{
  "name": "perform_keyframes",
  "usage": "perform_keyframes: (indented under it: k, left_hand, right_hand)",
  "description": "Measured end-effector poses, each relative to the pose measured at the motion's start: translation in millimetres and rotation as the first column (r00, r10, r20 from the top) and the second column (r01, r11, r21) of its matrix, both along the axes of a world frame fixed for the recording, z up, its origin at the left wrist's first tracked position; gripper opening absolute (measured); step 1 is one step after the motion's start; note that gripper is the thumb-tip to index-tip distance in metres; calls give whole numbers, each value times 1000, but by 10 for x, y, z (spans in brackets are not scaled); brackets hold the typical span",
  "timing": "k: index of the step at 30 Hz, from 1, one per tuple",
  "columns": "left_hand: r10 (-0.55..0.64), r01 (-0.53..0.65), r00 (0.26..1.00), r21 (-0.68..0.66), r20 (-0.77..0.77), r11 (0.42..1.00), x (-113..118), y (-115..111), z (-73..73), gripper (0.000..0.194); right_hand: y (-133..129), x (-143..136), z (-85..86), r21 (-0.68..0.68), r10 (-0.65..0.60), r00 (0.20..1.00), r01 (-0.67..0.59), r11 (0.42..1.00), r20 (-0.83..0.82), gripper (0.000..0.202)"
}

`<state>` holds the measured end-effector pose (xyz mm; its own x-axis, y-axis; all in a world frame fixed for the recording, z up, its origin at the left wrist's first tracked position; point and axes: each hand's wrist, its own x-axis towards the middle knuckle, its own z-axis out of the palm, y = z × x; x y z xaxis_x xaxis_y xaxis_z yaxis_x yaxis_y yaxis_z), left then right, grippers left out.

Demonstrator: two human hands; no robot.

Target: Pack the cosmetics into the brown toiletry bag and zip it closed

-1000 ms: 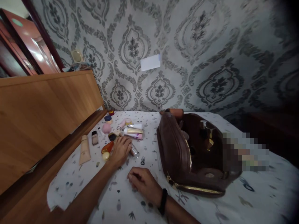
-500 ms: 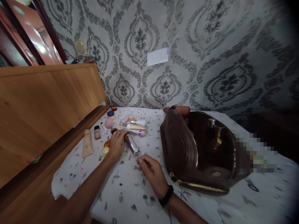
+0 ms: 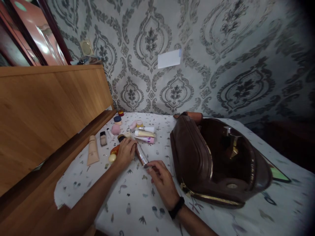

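Silver catches my eye first: a shiny cylinder (image 3: 142, 155) lies aslant on the white printed cloth (image 3: 137, 203), between the person's two hands and to the left of the brown leather bag (image 3: 190, 147). At its far end, the left hand (image 3: 126, 151) reaches over from the side, palm down, fingers bent and their tips against the cylinder; from where I stand I cannot tell whether they grip it or just rest on it. At the near end, the right hand (image 3: 163, 183) has its thumb and forefinger together at the cylinder's tip, the other fingers curled loosely under; whether those two really pinch it, I cannot tell either. A black wristband (image 3: 176, 207) circles the right wrist.

Just beside the left hand are an orange item (image 3: 115, 149), partly hidden by it, and a round cream-coloured piece (image 3: 112, 158). Farther left lie a beige tube (image 3: 93, 150) and a small bottle with a black cap (image 3: 103, 139). Beyond the hand I see a pink ball (image 3: 115, 129), a jar with a dark blue lid (image 3: 117, 120) and a cluster of slim tubes (image 3: 145, 134) side by side. The bag gapes open, its gold zip undone, with something shiny and gold (image 3: 234, 149) inside. Behind everything rises grey patterned wallpaper (image 3: 176, 93), a white sheet of paper (image 3: 169, 59) on it.
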<state>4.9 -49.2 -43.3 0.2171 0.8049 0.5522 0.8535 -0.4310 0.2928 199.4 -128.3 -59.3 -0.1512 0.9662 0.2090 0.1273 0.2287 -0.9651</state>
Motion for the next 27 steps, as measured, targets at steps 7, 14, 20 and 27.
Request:
perform_keyframes:
  k: [7, 14, 20, 27]
  left_hand:
    - [59, -58, 984, 12, -167, 998, 159, 74, 95, 26]
    - [57, -71, 964, -46, -258, 996, 202, 71, 106, 32]
    - [55, -53, 967, 15, -250, 998, 186, 9, 229, 22]
    - [427, -452, 844, -1, -325, 892, -394, 127, 416, 31]
  right_hand:
    - [9, 11, -3, 3, 8, 1000, -8, 1000, 5, 22]
    - [26, 4, -27, 12, 6, 1000, -6, 1000, 2, 26]
    - [29, -5, -47, 23, 2, 1000, -1, 1000, -21, 28]
    - [14, 6, -26, 19, 11, 1000, -11, 1000, -6, 28]
